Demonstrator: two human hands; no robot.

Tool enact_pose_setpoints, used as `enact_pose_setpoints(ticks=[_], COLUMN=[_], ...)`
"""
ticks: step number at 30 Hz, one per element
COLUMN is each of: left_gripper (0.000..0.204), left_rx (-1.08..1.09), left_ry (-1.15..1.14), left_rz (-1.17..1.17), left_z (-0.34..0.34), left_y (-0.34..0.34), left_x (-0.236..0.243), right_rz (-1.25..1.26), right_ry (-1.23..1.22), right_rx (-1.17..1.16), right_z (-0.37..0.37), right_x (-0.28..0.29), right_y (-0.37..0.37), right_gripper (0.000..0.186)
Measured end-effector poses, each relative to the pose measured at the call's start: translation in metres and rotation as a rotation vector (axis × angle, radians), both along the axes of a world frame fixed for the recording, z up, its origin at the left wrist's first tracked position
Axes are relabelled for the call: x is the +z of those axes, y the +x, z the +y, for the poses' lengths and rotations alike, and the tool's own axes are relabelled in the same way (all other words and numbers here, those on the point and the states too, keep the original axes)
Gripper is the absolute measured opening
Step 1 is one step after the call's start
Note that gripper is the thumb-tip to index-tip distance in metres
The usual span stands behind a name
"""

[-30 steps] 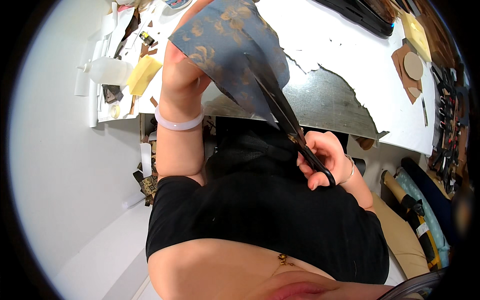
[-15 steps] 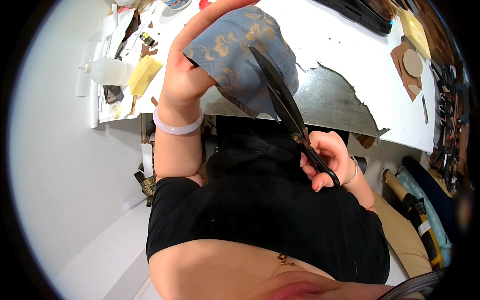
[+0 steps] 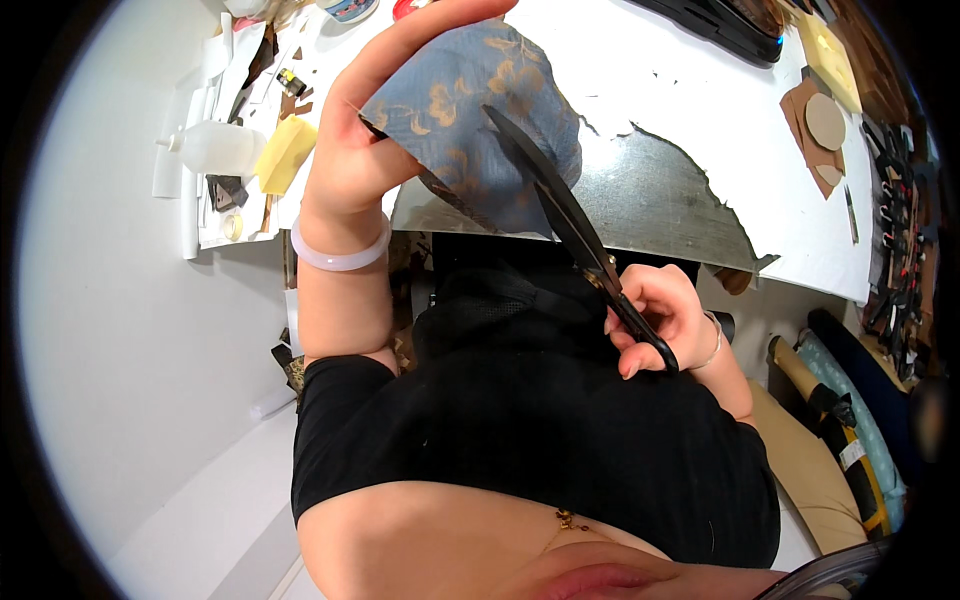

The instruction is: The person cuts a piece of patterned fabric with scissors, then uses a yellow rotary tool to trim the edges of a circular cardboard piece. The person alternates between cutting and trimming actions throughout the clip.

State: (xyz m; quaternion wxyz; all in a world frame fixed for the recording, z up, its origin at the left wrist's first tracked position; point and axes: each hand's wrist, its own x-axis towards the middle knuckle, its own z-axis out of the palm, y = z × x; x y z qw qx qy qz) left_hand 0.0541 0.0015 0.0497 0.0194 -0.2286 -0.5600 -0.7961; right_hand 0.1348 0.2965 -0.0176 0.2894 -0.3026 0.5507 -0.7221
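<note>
My left hand (image 3: 350,155), wearing a pale bangle, grips a blue fabric piece (image 3: 465,85) with gold flower pattern at one edge, raised above the table's near edge, with much of the grip hidden behind it. My right hand (image 3: 665,310) is closed on the handles of long black scissors (image 3: 565,210), lower and to the right. The scissors point up-left, their blades lying over the fabric's middle. I cannot tell whether they are cutting into it.
The white worktable (image 3: 680,100) has a grey metal patch (image 3: 675,200) near its front. A bottle (image 3: 210,150) and yellow block (image 3: 285,155) sit left. A black object (image 3: 720,25) lies at the back, card pieces (image 3: 820,130) right, tools (image 3: 890,250) beyond, rolls (image 3: 850,400) below.
My left hand has shifted slightly downward and left, and the fabric's shape has changed as it moved. The scissors and my right hand have moved only a little.
</note>
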Motion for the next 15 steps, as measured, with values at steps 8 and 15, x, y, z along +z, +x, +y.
enact_pose_setpoints(ticks=[8, 15], left_gripper=[0.069, 0.066], left_rx=[-0.036, -0.132], left_ry=[-0.331, -0.462], left_rz=[0.227, 0.324], left_z=[-0.015, -0.026], left_y=[-0.013, -0.02], left_x=[0.004, 0.014], right_rz=[0.153, -0.014], right_ry=[0.152, 0.127], right_rx=[-0.057, 0.02], right_z=[0.016, 0.031], right_x=[0.004, 0.006], right_y=[-0.001, -0.002], right_gripper=[0.046, 0.047])
